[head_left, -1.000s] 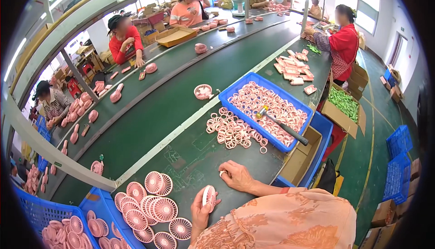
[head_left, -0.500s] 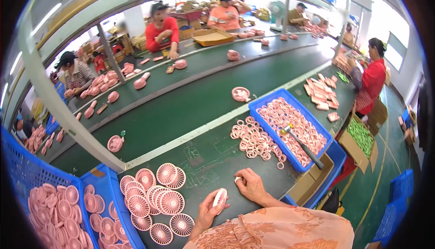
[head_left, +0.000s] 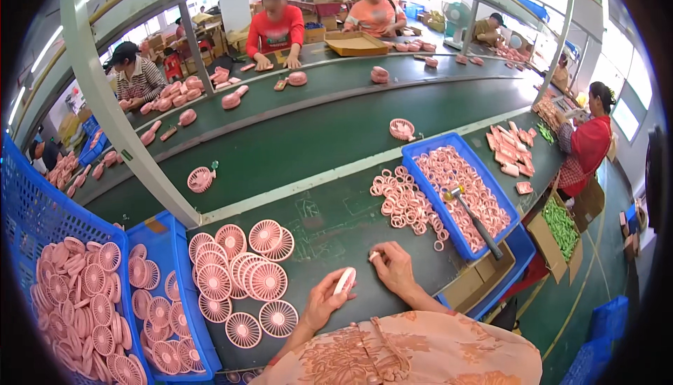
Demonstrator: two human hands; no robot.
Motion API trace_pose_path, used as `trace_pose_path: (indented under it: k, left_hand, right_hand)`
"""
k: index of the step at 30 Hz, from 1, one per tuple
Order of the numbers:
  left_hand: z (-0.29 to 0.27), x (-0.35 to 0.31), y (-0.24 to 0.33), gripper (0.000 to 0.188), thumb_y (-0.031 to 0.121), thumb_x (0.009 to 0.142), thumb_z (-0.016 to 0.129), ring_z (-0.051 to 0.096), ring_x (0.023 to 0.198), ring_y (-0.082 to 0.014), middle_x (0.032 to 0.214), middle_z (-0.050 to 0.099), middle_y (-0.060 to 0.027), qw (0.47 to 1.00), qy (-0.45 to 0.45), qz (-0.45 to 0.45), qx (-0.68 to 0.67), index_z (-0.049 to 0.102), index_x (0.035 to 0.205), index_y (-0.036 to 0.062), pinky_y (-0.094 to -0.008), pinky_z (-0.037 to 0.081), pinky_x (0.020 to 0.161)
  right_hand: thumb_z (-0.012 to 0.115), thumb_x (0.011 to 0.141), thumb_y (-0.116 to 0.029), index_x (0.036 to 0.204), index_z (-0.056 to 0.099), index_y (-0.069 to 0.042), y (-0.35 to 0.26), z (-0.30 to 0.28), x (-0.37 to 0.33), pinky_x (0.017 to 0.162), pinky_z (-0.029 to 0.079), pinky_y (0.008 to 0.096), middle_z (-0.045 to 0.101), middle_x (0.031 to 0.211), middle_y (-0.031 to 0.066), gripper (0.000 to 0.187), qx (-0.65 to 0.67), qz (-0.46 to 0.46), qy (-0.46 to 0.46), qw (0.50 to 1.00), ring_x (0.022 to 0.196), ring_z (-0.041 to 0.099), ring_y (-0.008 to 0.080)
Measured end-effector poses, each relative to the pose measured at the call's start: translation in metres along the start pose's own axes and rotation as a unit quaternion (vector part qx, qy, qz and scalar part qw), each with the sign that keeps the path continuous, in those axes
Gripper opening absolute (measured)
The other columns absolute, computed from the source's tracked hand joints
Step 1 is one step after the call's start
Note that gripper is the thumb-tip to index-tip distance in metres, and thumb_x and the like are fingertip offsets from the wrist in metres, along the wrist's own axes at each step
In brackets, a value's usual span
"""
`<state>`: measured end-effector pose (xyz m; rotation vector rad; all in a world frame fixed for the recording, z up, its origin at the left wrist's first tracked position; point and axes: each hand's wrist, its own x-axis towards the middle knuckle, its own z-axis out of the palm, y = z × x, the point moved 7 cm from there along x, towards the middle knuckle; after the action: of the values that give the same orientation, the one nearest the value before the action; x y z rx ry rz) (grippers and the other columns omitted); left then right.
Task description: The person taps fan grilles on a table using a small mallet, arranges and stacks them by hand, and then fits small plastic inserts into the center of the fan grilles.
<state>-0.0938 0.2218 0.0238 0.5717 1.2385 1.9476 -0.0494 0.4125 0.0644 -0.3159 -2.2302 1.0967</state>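
Note:
My left hand [head_left: 324, 303] grips a round pink fan cover [head_left: 344, 281], tilted on edge, low over the green worktable. To its right, my right hand [head_left: 394, 270] is closed with fingertips pinched on a small pale pink piece [head_left: 374, 254], perhaps a ring; most of it is hidden. Left of my left hand lie several pink fan covers [head_left: 269, 281] with spoked grilles, overlapping in a loose pile. Beyond my right hand is a heap of small pink rings [head_left: 401, 201]. A blue tray [head_left: 517, 225] full of such rings stands beside it, with a hammer [head_left: 478, 225] lying across.
Blue crates [head_left: 184, 273] of pink covers stand at the left. A cardboard box [head_left: 471, 283] sits below the table edge at right. Past a pale rail, a green conveyor [head_left: 294, 150] carries pink fan parts [head_left: 201, 179]. Co-workers sit across and at far right.
The view has shifted, so the scene sits differently in the picture. Both hands keep their grips near the same spot. Across the belt, the person in red has brought both hands down to the table.

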Motion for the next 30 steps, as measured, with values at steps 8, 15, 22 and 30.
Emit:
trace_pose_path:
  k: [8, 15, 22, 30]
  left_hand:
    - [0.001, 0.001, 0.003, 0.065, 0.028, 0.092, 0.064, 0.059, 0.123, -0.0267, 0.134, 0.055, -0.0167, 1.000, -0.001, 0.010, 0.029, 0.042, 0.145, -0.0042, -0.0429, 0.053, 0.101]
    - [0.003, -0.002, 0.004, 0.063, 0.028, 0.092, 0.063, 0.058, 0.123, -0.0263, 0.135, 0.055, -0.0158, 0.999, -0.004, 0.014, 0.039, 0.044, 0.144, -0.0025, -0.0432, 0.053, 0.101]
    - [0.000, 0.002, -0.007, 0.063, 0.026, 0.094, 0.066, 0.056, 0.123, -0.0220, 0.134, 0.055, -0.0148, 1.000, -0.001, 0.017, 0.011, 0.044, 0.145, -0.0031, -0.0397, 0.052, 0.101]
    - [-0.009, -0.008, -0.010, 0.065, 0.025, 0.094, 0.066, 0.055, 0.125, -0.0232, 0.137, 0.054, -0.0150, 1.000, -0.005, 0.026, -0.003, 0.041, 0.146, -0.0039, -0.0414, 0.050, 0.104]
  right_hand:
    - [0.063, 0.097, -0.008, 0.098, 0.067, -0.002, -0.079, -0.064, 0.068, 0.061, 0.048, 0.0221, 0.065, 0.088, 0.0015, 0.007, 0.287, -0.016, 0.013, 0.958, 0.071, 0.058, 0.0055]
    - [0.070, 0.094, -0.014, 0.139, 0.045, 0.002, -0.298, -0.195, 0.080, 0.042, 0.046, 0.0220, 0.063, 0.095, 0.0172, 0.054, 0.169, -0.542, 0.113, 0.816, 0.060, 0.057, 0.0142]
    - [0.069, 0.094, -0.021, 0.151, 0.033, -0.001, -0.338, -0.220, 0.070, 0.044, 0.046, 0.0259, 0.064, 0.098, 0.0170, 0.071, 0.267, -0.567, 0.005, 0.779, 0.057, 0.059, 0.0179]
    - [0.070, 0.092, -0.018, 0.151, 0.033, 0.000, -0.348, -0.201, 0.067, 0.044, 0.046, 0.0256, 0.064, 0.096, 0.0166, 0.072, 0.272, -0.573, 0.005, 0.773, 0.057, 0.059, 0.0174]
